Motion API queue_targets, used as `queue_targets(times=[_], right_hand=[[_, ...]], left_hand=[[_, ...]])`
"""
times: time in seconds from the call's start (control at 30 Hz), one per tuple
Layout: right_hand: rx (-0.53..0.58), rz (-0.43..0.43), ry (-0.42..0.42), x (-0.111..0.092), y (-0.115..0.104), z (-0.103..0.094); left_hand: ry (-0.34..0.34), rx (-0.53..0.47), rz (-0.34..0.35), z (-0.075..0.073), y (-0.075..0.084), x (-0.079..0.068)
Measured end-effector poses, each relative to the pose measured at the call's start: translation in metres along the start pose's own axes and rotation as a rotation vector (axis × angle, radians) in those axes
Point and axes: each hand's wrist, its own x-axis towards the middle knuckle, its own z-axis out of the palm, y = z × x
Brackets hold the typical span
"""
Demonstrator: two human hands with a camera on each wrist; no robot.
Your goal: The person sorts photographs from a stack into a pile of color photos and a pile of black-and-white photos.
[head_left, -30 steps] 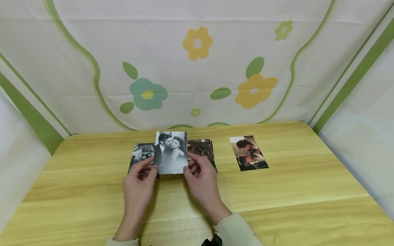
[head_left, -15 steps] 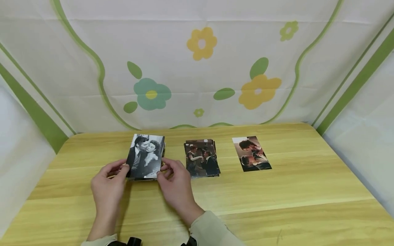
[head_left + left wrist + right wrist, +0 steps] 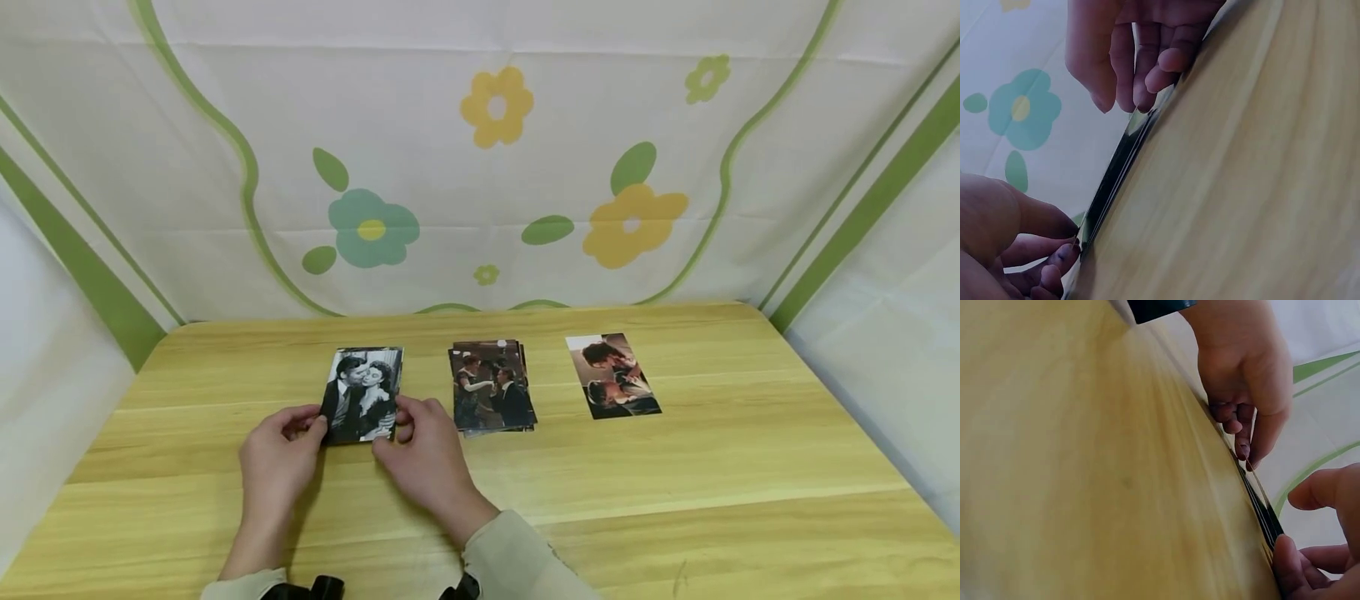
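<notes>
A black-and-white photo card [image 3: 363, 392] of a couple tops the left stack on the wooden table. My left hand [image 3: 279, 454] pinches its left edge between thumb and finger; in the right wrist view that edge stands slightly raised from the cards [image 3: 1263, 515] beneath. My right hand [image 3: 427, 454] is at the opposite edge. In the right wrist view its fingertips [image 3: 1285, 550] touch the side of the stack, while its thumb [image 3: 1313, 490] stands off from the card.
A middle stack [image 3: 491, 387] is topped by a dark colour photo of two people. Farther right lies a single colour photo card [image 3: 615, 375], slightly turned. Behind the wooden table [image 3: 675, 508] hangs a white flowered cloth [image 3: 442, 175].
Both hands carried the black-and-white photo left from over the gap between stacks, then lowered it onto the left stack. The right thumb has come away from it.
</notes>
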Motion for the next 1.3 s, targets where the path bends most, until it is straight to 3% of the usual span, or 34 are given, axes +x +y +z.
queue_targets(times=[0.47,0.9,1.03,1.2,1.3], right_hand=[[-0.133,-0.049,-0.022,0.001,0.001,0.000],[-0.121,-0.057,-0.012,0.000,0.001,0.000],[-0.097,-0.061,-0.019,-0.001,0.001,-0.001],[-0.009,-0.075,-0.033,-0.004,0.003,-0.005],[0.040,-0.109,-0.022,-0.007,0.004,-0.012]], left_hand=[[0.073,0.040,0.089,0.007,0.000,0.001],[0.118,0.040,0.116,0.010,0.000,0.002],[0.107,0.003,0.076,0.009,0.000,0.002],[0.110,-0.083,-0.026,0.005,0.004,-0.003],[0.111,-0.149,-0.042,0.004,0.009,-0.006]])
